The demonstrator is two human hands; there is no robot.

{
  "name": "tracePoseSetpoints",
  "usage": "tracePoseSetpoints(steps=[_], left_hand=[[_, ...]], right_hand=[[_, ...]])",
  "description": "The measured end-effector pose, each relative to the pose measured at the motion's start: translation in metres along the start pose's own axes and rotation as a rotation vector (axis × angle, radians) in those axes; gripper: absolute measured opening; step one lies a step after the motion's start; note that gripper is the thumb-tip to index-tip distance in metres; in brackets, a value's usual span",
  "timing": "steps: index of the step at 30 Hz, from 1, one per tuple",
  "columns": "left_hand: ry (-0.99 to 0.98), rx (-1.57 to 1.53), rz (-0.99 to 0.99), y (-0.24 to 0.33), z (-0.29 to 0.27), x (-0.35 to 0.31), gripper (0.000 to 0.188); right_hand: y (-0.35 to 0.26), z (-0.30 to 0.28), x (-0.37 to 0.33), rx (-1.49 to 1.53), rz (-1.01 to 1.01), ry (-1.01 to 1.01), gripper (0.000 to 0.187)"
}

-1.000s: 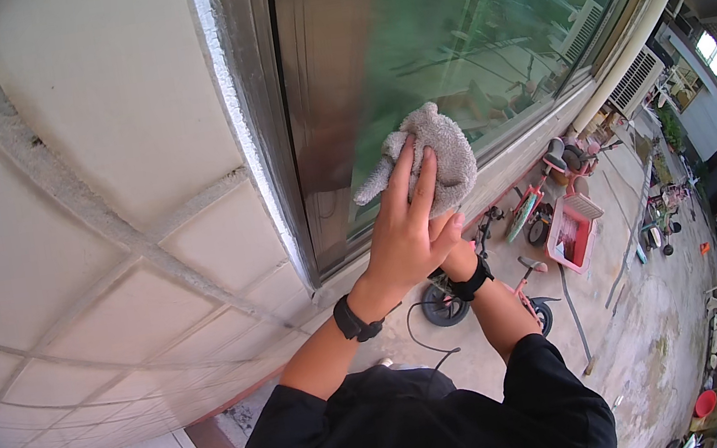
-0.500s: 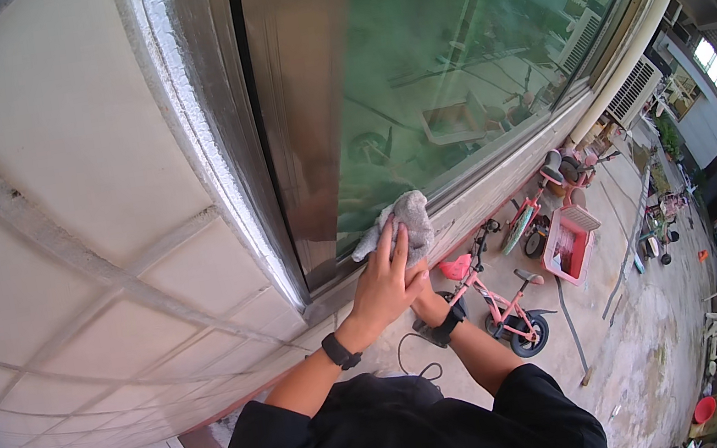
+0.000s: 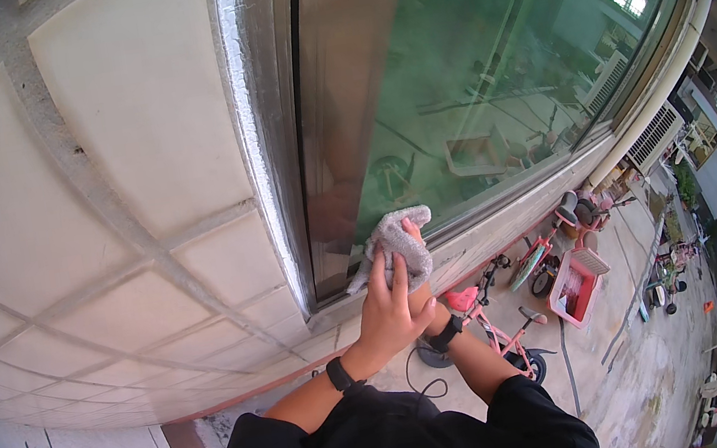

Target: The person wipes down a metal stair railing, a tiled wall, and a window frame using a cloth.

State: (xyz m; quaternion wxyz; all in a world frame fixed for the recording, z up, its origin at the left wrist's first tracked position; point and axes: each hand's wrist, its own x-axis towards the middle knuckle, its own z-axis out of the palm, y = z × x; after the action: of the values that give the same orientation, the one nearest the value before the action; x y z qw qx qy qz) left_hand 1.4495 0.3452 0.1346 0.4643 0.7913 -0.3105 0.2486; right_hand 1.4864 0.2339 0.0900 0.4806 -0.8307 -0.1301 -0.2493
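A crumpled grey cloth (image 3: pixel 403 248) is pressed at the lower corner of the green-tinted window (image 3: pixel 483 66), over the bottom frame. My left hand (image 3: pixel 386 311) has its fingers bent against the cloth's near side and grips it. Behind it, mostly covered by the left hand and the cloth, is my right hand (image 3: pixel 423 298); one or two of its fingertips show at the cloth's right edge, holding it. Each wrist wears a black band. The brown window frame (image 3: pixel 349 96) rises just above the cloth.
Cream wall tiles (image 3: pixel 139 118) fill the left side. On the concrete floor to the right stand a pink child's bike (image 3: pixel 510 340), a pink basket (image 3: pixel 570 308) and other small ride-on toys. A pale pipe (image 3: pixel 680 83) and an air-conditioner unit (image 3: pixel 653 135) are beyond the window.
The view has swung a little, shifting the window rightward in the picture. The cloth has bunched differently under my hands, and right fingertips now show at its edge.
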Motion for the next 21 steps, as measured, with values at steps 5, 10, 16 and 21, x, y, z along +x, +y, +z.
tracePoseSetpoints(steps=[5, 10, 16, 21], left_hand=[[-0.183, -0.117, 0.036, 0.012, 0.027, 0.046, 0.078], [-0.341, -0.202, 0.109, 0.008, 0.063, 0.067, 0.073], [-0.298, -0.187, 0.066, 0.018, 0.049, 0.07, 0.074], [-0.155, -0.217, 0.117, 0.044, -0.001, 0.089, 0.076]], right_hand=[[0.008, -0.043, 0.008, -0.202, 0.011, 0.079, 0.059], [0.008, -0.059, 0.018, -0.3, -0.03, 0.093, 0.06], [-0.001, -0.062, 0.021, -0.33, -0.078, 0.119, 0.061], [-0.037, -0.062, 0.05, -0.356, -0.252, 0.199, 0.062]])
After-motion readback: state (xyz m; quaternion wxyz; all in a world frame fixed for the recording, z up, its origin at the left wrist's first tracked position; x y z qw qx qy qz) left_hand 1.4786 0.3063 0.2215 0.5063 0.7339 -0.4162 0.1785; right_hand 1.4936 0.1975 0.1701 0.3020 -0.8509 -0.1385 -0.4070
